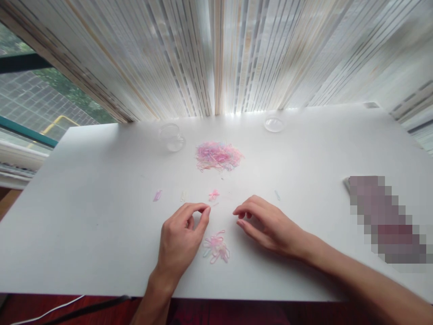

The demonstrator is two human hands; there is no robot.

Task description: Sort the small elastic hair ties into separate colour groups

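Observation:
Above the white table, my left hand (182,232) pinches thumb and forefinger together. A thin pink elastic band (215,204) sticks out from those fingertips. Across a small gap, my right hand (267,223) has its thumb and fingers apart, with nothing visible between them. Between my wrists lies a loose little pile of pastel elastic bands (217,248). Just beyond my fingertips is a small pink cluster of bands (214,195). In the same row are a purple group (157,195), a pale yellowish group (183,196) and a light blue one (277,195).
A large heap of mixed pastel bands (219,156) lies farther back. Behind it stand a clear round container (172,137) and, to the right, a clear lid (274,124). A blurred-out flat object (385,219) rests at the right. Striped curtains (216,54) hang along the table's far edge.

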